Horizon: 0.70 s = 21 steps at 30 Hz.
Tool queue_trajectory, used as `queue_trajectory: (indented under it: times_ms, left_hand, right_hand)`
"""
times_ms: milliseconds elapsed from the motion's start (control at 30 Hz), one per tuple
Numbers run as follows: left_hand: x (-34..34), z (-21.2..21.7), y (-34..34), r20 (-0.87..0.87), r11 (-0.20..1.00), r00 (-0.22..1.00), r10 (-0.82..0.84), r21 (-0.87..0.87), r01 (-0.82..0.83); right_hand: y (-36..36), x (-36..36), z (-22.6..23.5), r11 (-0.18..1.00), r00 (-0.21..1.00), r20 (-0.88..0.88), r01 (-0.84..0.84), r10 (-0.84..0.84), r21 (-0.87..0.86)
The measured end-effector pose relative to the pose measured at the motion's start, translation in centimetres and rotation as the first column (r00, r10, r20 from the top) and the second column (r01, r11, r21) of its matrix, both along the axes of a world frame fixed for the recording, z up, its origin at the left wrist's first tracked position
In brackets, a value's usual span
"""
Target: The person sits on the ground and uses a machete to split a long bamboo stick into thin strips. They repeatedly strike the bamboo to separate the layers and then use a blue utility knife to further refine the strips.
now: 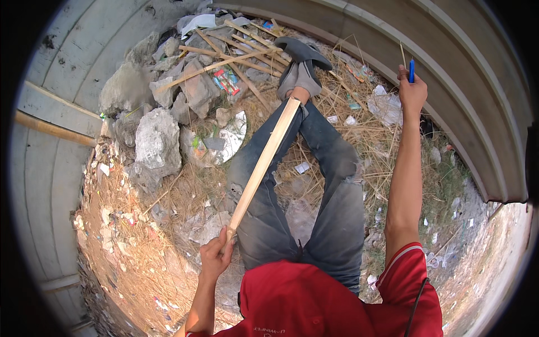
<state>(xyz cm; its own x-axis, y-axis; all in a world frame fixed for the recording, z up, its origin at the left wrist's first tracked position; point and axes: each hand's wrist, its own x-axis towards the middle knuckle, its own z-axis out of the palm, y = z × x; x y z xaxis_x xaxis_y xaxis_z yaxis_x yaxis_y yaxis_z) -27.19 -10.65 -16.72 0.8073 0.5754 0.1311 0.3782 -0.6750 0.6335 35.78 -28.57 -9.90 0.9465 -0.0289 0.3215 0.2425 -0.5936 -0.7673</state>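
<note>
A long, pale split bamboo strip (264, 163) slants across my legs, its far end by my crossed ankles. My left hand (217, 254) is closed round its near end. My right hand (412, 92) is stretched out at the far right, next to the corrugated metal sheet. Its fingers are closed on a slim blue object (411, 71), shaped like a pen or a handle. A thin pale sliver (402, 54) also sticks up from that hand; whether the two are joined I cannot tell.
Several cut bamboo strips (247, 54) lie crossed beyond my feet. Big grey rocks (159, 140) stand to the left, beside a panelled wall (50, 185). Corrugated metal (449, 67) curves along the far right. Dry grass and litter, including a white plastic bag (386, 106), cover the ground.
</note>
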Motion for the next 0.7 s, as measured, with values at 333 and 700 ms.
queue_trajectory:
  times_ms: [333,700]
  left_hand:
    - [3.7,-1.8,-4.2,0.155,0.987,0.987,-0.038,-0.148,0.062]
    - [11.5,7.8,1.9,0.336,0.977,0.940,-0.049,0.210,-0.024]
  right_hand:
    - [6.6,-17.1,-1.6,0.574,0.550,-0.269,-0.510,0.790,0.641]
    - [7.7,-19.8,-2.3,0.622,0.642,-0.245,-0.462,0.727,0.632]
